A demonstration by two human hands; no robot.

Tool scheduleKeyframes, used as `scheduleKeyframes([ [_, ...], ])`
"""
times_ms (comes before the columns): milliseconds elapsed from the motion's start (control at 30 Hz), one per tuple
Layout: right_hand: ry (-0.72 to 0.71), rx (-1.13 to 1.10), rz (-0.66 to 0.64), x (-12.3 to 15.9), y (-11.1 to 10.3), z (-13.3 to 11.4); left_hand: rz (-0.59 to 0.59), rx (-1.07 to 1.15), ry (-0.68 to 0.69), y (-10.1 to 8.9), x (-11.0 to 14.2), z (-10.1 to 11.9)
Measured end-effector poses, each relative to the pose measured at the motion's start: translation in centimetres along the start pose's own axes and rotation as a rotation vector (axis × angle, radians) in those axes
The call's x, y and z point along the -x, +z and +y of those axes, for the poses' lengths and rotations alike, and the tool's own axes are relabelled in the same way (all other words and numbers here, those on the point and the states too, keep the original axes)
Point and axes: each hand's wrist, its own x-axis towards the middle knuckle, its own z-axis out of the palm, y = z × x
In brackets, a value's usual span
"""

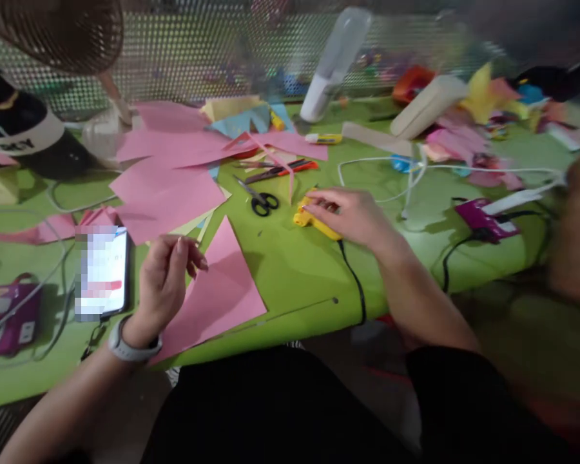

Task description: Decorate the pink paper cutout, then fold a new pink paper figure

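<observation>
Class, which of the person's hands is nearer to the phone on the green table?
Left. The left hand is just right of the phone; the right hand is much farther right, holding the yellow tool.

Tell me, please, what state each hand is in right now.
Left hand: fingers curled by the nearest pink sheet; whether it holds anything cannot be told.
Right hand: closed on the yellow corded tool.

Yellow glue gun [320, 223] looked smooth plastic, pink sheet [227, 283] matt paper, scissors [261, 203] metal-bladed with plastic handles, tabletop [290, 283] smooth with slight sheen, phone screen [105, 267] glossy, bottle [342, 48] clear plastic, watch strap [128, 345] smooth and rubbery, sleeve [464, 393] matt cloth, back panel [183, 71] rough mesh.
</observation>
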Motion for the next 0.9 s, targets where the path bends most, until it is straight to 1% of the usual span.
scheduleKeyframes([
  [33,-0.044,-0.032,-0.045,0.2,0.1,-0.7,0.016,0.021,-0.018,-0.1,-0.2,0.0],
  [133,-0.187,-0.103,-0.241,1.0,0.9,-3.0,0.033,0.023,-0.067,-0.5,-0.9,0.6],
  [167,-0.244,-0.119,-0.305,1.3,1.4,-3.8,0.03,0.006,-0.09,-0.7,-1.1,1.0],
  [233,-0.364,-0.132,-0.378,2.0,2.4,-5.4,-0.016,-0.046,-0.145,-1.1,-1.3,1.9],
  [300,-0.463,-0.123,-0.386,2.5,3.3,-6.5,-0.123,-0.135,-0.2,-1.6,-1.1,2.4],
  [367,-0.509,-0.12,-0.374,2.7,3.9,-7.1,-0.243,-0.276,-0.237,-2.3,-0.3,2.5],
  [467,-0.491,-0.137,-0.335,2.5,4.3,-7.4,-0.357,-0.519,-0.241,-3.3,1.6,2.0],
  [533,-0.476,-0.149,-0.303,2.5,4.3,-7.7,-0.41,-0.587,-0.236,-3.7,2.9,1.5],
  [567,-0.492,-0.157,-0.301,2.6,4.4,-8.0,-0.43,-0.597,-0.244,-3.8,3.4,1.3],
  [633,-0.588,-0.172,-0.345,3.3,4.7,-8.7,-0.449,-0.594,-0.256,-3.6,4.1,1.1],
  [700,-0.727,-0.164,-0.411,4.1,5.3,-9.1,-0.454,-0.586,-0.258,-3.2,4.2,1.0],
  [733,-0.781,-0.142,-0.432,4.3,5.6,-9.1,-0.457,-0.571,-0.255,-3.0,4.1,0.9],
  [767,-0.803,-0.103,-0.433,4.5,5.9,-8.9,-0.459,-0.541,-0.255,-2.7,3.9,0.8],
  [833,-0.758,-0.007,-0.387,4.3,6.1,-8.1,-0.439,-0.414,-0.284,-2.0,3.4,0.5],
  [900,-0.662,0.054,-0.304,3.9,5.7,-7.3,-0.366,-0.191,-0.379,-1.2,2.7,0.1],
])
